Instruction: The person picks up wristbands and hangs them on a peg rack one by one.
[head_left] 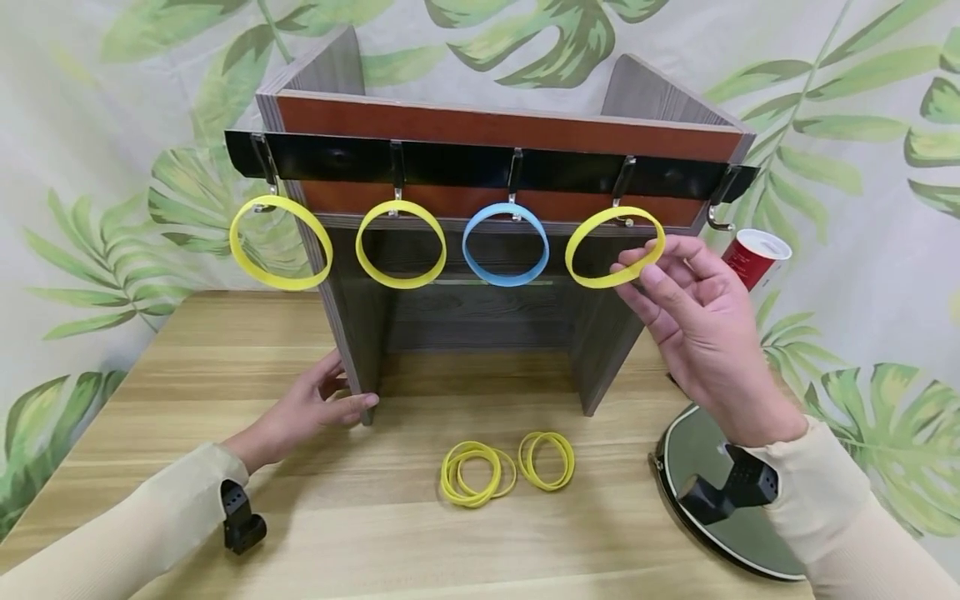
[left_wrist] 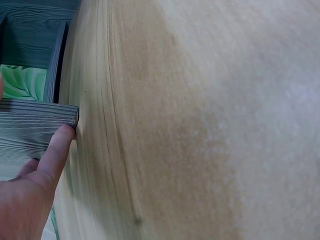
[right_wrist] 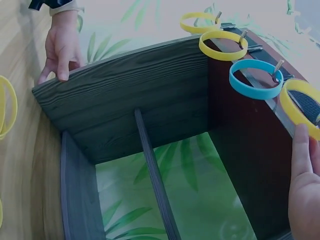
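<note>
My right hand (head_left: 701,321) pinches the lower right of a yellow silicone wristband (head_left: 573,260), which hangs at the fourth hook of a black hook rail (head_left: 457,161). Along the same rail hang a blue wristband (head_left: 467,250) and two more yellow ones, the nearest to it being a yellow wristband (head_left: 360,250) on the second hook. The rail runs across the front of a grey wooden shelf unit (head_left: 348,308). Low on the unit's left side panel, my left hand (head_left: 303,408) grips the front edge, thumb at the front; its other fingers are partly hidden behind the panel.
Two loose piles of yellow wristbands (head_left: 459,492) lie on the wooden table (head_left: 360,533) before the shelf. A bare hook (head_left: 720,218) ends the rail at right. Behind my right hand is a red and white cup (head_left: 750,258); a round green zipped case (head_left: 690,450) lies beneath the right wrist.
</note>
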